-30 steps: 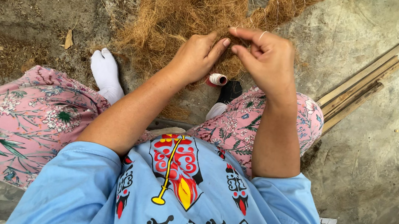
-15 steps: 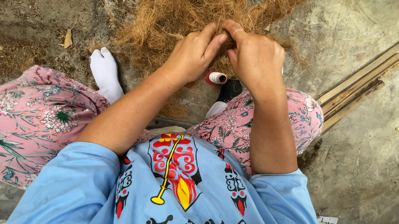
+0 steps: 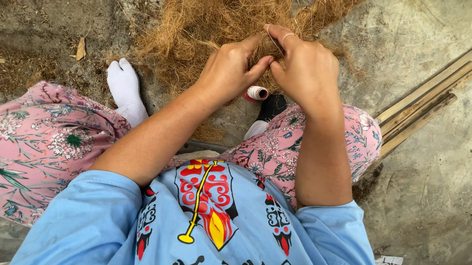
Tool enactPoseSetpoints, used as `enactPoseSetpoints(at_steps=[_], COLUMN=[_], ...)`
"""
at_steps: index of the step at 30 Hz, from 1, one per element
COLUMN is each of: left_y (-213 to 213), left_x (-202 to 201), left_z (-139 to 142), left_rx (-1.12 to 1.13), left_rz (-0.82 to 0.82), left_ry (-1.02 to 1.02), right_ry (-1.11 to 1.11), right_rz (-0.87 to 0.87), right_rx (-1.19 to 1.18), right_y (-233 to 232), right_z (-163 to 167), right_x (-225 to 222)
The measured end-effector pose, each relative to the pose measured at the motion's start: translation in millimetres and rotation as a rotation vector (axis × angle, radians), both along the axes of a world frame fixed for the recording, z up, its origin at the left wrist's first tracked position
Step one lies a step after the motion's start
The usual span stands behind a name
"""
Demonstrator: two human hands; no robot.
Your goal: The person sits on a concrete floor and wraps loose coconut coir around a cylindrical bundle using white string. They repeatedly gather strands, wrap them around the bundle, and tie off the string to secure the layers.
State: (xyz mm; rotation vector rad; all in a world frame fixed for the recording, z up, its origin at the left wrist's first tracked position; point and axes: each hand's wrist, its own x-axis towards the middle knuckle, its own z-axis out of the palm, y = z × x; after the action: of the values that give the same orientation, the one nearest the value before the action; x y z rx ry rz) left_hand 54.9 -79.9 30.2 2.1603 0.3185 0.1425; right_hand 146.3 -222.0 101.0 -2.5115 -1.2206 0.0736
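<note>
Both hands have drawn together, left hand (image 3: 228, 72) and right hand (image 3: 308, 70) pinching a fibre strand (image 3: 274, 43) running toward twelve o'clock into the fibre pile (image 3: 214, 11).

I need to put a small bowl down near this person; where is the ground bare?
Bare concrete lies to the right of the bamboo sticks. It is crowded ahead, where the fibre pile meets the left hand, right hand and thread spool.
</note>
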Motion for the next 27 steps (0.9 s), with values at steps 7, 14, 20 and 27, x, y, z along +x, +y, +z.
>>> enactPoseSetpoints(at_steps=[7, 14, 20, 27], left_y=[5, 17, 26, 37], left_x=[2, 2, 4, 1], left_z=[3, 3, -12, -17], left_rx=[0.008, 0.027, -0.142, -1.103], left_rz=[0.008, 0.092, 0.109, -0.108], left_ry=[0.016, -0.096, -0.181, -0.114], right_ry=[0.870, 1.017, 1.083, 0.848], right_rz=[-0.125, -0.128, -0.171, -0.078], right_rx=[0.312, 0.445, 0.495, 0.471], right_y=[-24, -22, -23, -22], right_z=[-12, -42, -59, -67], right_x=[14, 4, 9, 29])
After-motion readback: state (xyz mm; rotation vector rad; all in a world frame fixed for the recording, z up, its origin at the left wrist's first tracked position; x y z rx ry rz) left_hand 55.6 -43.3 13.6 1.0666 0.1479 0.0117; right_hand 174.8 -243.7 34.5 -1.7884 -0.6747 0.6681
